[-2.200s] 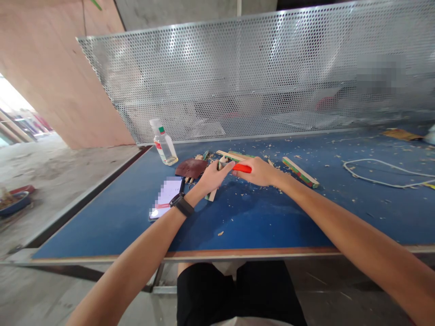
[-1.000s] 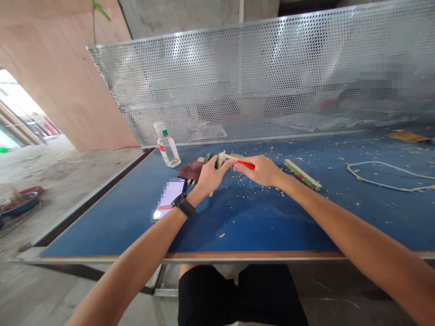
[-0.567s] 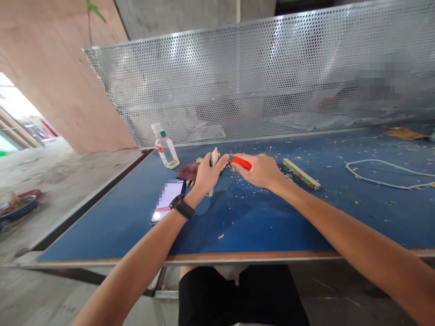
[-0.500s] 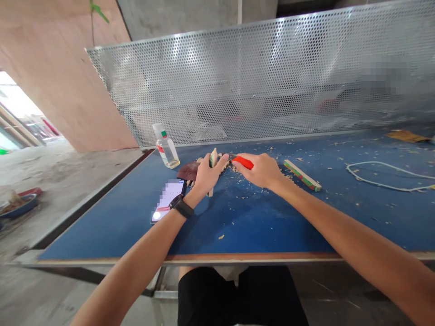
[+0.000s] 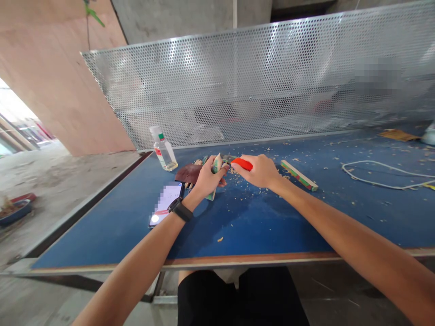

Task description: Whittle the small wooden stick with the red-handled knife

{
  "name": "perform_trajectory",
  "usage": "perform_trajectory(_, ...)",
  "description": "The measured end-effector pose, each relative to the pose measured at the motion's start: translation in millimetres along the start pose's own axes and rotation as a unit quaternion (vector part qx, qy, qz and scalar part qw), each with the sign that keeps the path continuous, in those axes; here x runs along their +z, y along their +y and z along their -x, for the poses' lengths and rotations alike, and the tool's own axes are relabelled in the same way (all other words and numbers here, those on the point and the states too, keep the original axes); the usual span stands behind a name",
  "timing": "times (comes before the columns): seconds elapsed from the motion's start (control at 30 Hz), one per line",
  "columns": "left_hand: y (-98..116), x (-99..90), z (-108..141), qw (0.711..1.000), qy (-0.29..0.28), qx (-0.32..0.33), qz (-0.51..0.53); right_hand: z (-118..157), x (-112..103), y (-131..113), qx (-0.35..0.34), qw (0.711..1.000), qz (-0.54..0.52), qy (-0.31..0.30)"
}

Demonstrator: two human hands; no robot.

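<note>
My left hand point(image 5: 208, 178), with a black watch on its wrist, is closed around a pale wooden piece point(image 5: 216, 164) with green patches, which sticks up past the fingers and shows again below them. Just right of it, my right hand point(image 5: 260, 171) grips a red-handled tool point(image 5: 243, 163). The tool's dark tip points left and touches or nearly touches the wooden piece; the exact contact is too small to tell. Wood shavings point(image 5: 239, 181) lie under and around both hands. A dark reddish-brown object point(image 5: 188, 173) rests beside my left hand.
A lit phone point(image 5: 166, 201) lies left of my left wrist, with a clear bottle point(image 5: 164, 151) behind it. A painted wooden strip point(image 5: 299, 175) and a white cord loop point(image 5: 377, 183) lie to the right. Perforated metal sheet point(image 5: 210, 86) lines the blue table's point(image 5: 265, 231) back.
The wooden piece has tilted in my left hand, and more of its green side shows. My left fingers have shifted around it. The view has moved slightly.
</note>
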State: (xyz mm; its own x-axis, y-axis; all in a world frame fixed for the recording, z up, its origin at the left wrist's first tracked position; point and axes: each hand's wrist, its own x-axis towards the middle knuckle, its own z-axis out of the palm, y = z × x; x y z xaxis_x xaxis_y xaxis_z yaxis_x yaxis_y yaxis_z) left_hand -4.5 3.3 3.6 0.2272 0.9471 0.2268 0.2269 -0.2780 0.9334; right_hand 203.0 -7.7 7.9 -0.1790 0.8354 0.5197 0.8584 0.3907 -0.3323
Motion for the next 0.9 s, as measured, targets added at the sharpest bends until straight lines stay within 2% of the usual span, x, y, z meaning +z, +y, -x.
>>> perform_trajectory(0.27, -6.2, -0.9, -5.4, 1.000, -0.007, -0.014, 0.007, 0.7, -0.9, 1.6, -0.017, 0.999, -0.029, -0.037)
perform_trajectory(0.43, -9.2, -1.1, -7.7, 1.000, -0.011, 0.011, -0.003, 1.1, -1.7, 3.2, -0.027, 0.998, -0.036, -0.044)
perform_trajectory(0.67, 0.2, 0.1, 1.2, 0.990, -0.056, -0.031, 0.127, -1.7, 0.7, 9.5, -0.029, 0.996, -0.054, -0.065)
perform_trajectory(0.9, -0.9, 2.4, 5.6, 0.998, -0.043, -0.013, 0.047, -3.8, -4.2, 10.8, -0.043, 0.988, -0.106, -0.104)
